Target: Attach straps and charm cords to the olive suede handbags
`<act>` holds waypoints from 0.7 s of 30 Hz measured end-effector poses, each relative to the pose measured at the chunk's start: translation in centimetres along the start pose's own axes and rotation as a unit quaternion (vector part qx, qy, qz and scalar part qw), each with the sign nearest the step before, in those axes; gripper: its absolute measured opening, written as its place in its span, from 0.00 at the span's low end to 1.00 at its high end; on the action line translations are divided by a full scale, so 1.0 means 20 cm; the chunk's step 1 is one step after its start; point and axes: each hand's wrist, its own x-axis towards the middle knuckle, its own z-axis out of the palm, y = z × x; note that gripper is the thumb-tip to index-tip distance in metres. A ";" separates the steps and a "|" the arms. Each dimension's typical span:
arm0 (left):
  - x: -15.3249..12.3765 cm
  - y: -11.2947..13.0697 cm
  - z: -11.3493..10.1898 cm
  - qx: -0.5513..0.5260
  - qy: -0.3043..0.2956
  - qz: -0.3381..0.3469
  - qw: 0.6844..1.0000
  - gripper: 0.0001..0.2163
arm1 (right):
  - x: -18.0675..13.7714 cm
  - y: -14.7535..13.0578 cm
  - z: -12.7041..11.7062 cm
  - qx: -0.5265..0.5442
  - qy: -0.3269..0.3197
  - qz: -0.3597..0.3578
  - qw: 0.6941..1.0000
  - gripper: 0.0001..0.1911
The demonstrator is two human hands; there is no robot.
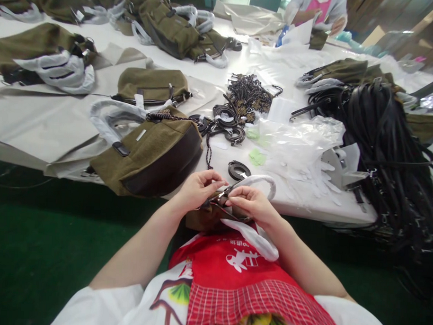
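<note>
My left hand (197,188) and my right hand (252,204) meet close together over an olive-green bag (207,218) resting on my lap. Both pinch a small dark metal fitting (220,199) at the bag's top edge. One foam-wrapped handle (258,183) arcs above my right hand, another (252,237) hangs below it. An identical olive bag with a dark base (149,155) lies on the table edge just ahead of my left hand, its handles wrapped in white foam.
Several more olive bags (151,84) lie on the white table (307,203). Coiled black straps (237,170), a heap of braided cords (249,95), clear plastic sheets (298,141) and a big pile of black straps (387,145) fill the right. Another person (317,12) works at the far side.
</note>
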 end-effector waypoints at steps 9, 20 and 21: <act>-0.07 0.07 0.01 0.000 -0.048 -0.067 0.997 0.09 | -0.09 -0.03 0.04 -0.121 0.055 -0.103 0.986 0.11; -0.14 0.16 0.01 0.165 -0.090 0.114 0.976 0.07 | -0.17 -0.11 0.08 -0.422 0.091 -0.325 0.842 0.07; -0.14 0.16 0.01 0.176 -0.096 0.124 0.972 0.07 | -0.17 -0.10 0.08 -0.427 0.093 -0.330 0.837 0.07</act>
